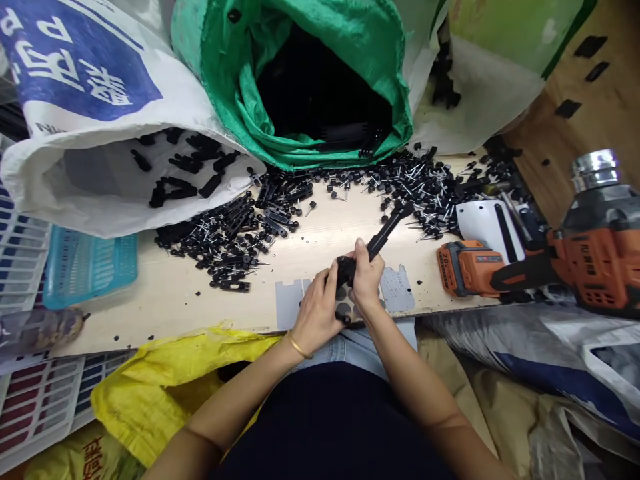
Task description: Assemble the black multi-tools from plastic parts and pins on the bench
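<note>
My right hand (pixel 368 275) is wrapped round a long black plastic piece (pixel 384 237), whose knobbed end points away to the upper right. Close beside it, my left hand (pixel 316 308) has its fingers bent against a black part (pixel 345 270) between the two hands. Whether that part joins the long piece cannot be made out. Beneath the hands is a small block with dark round spots (pixel 343 311), mostly covered. Grey sheet patches (pixel 397 288) lie on the wooden bench (pixel 165 307) around it.
Piles of black-headed screws (pixel 415 180) and black clips (pixel 235 233) spread across the back. Behind them stand a green sack (pixel 220 87) and a white sack (pixel 30 180) holding black parts. An orange power tool (pixel 595 260) lies right, a blue basket (pixel 90 267) left. A yellow sack (pixel 150 373) hangs below.
</note>
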`<state>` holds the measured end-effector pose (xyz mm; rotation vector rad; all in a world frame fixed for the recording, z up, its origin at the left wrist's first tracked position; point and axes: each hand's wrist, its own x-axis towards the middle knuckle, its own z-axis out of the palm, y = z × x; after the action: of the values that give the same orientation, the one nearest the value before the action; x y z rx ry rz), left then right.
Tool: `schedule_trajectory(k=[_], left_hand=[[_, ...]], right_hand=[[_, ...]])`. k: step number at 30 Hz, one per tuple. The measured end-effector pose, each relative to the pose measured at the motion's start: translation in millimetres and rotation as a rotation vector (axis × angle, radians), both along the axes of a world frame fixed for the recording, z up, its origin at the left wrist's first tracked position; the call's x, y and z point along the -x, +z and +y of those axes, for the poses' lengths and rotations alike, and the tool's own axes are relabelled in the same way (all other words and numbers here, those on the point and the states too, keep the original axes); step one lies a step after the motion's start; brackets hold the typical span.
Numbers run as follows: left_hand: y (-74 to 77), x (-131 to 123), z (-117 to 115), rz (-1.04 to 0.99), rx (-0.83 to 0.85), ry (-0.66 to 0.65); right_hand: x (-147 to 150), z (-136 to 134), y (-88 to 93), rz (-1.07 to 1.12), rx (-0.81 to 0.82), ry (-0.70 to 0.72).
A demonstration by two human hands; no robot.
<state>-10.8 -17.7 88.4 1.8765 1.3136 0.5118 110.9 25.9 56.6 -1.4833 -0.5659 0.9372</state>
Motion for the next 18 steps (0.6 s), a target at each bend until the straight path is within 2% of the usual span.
schedule_trajectory(k=[2,4,7,8,9,11,13,14,16,18], left_hand=[[-7.3,-13.2,1.5,0.073,-0.082,0.121],[-15.9,-15.7,11.0,0.107,-0.122,0.136],[-23.6,0.7,29.5,0.147,-0.153,0.081],[-23.7,8.7,34.7,0.153,-0.151,0.039],[-22.4,16.6,39.1,0.157,-0.145,-0.026],[-15.7,29.6,44.2,0.183,-0.129,-0.226],[-4.9,38.3,42.4,0.225,-0.110,-0.450],[1.3,41.4,38.2,0.234,-0.093,-0.541],[13.9,46.7,23.3,0.171,-0.022,-0.671],[25.6,51.1,2.6,-0.001,0.095,-0.694]], right_hand=[[-3.3,-0.6,4.2,-0.029,0.008,0.124],[-15.8,-5.9,14.1,-0.202,0.006,0.225],[-46.7,-17.5,30.8,-0.695,-0.078,0.156],[-56.9,-21.0,34.6,-0.870,-0.124,0.182],[-65.6,-24.4,37.2,-1.029,-0.166,0.292],[-77.1,-31.2,40.1,-1.252,-0.201,0.721],[-81.1,-40.2,45.0,-1.285,-0.133,1.162],[-81.0,-45.8,49.7,-1.233,-0.079,1.319],[-77.3,-59.3,64.6,-1.035,0.003,1.495],[-69.8,-73.2,82.9,-0.775,0.040,1.551]])
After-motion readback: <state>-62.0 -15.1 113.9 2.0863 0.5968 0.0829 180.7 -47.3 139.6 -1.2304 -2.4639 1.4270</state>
